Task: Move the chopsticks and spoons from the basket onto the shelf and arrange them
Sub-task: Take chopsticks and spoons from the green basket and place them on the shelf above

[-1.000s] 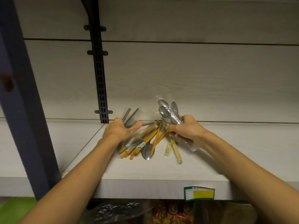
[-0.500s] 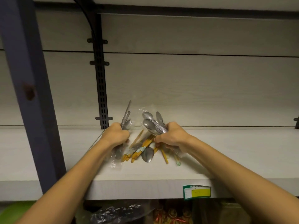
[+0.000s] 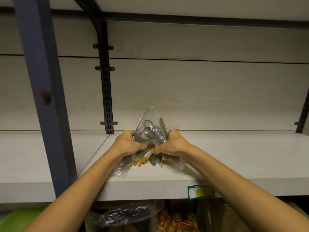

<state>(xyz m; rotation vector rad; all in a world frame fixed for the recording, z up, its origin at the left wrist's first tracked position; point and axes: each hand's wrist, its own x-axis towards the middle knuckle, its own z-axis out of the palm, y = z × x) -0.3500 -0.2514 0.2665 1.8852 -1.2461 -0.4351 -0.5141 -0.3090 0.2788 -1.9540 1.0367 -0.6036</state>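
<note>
On the white shelf (image 3: 217, 158) lies a pile of plastic-wrapped metal spoons (image 3: 151, 131) and yellow chopsticks (image 3: 142, 160). My left hand (image 3: 126, 143) grips the left side of the pile, fingers curled round wrapped spoons. My right hand (image 3: 173, 144) grips the right side, holding a wrapped bundle of spoons whose bowls stick up behind the hands. The two hands press the pile together between them. One bare spoon bowl (image 3: 155, 160) and the chopstick ends poke out toward me below the hands. The basket is out of view.
A blue upright post (image 3: 43, 91) stands at the left front of the shelf. A black slotted bracket rail (image 3: 106, 91) runs up the back wall. A green and yellow price label (image 3: 200, 192) sits on the shelf's front edge. Bagged goods (image 3: 127, 215) lie on the level below.
Both hands have moved toward each other and closed on the pile. The scattered spoons and chopsticks are now bunched into one tighter heap. The view has tilted upward.
</note>
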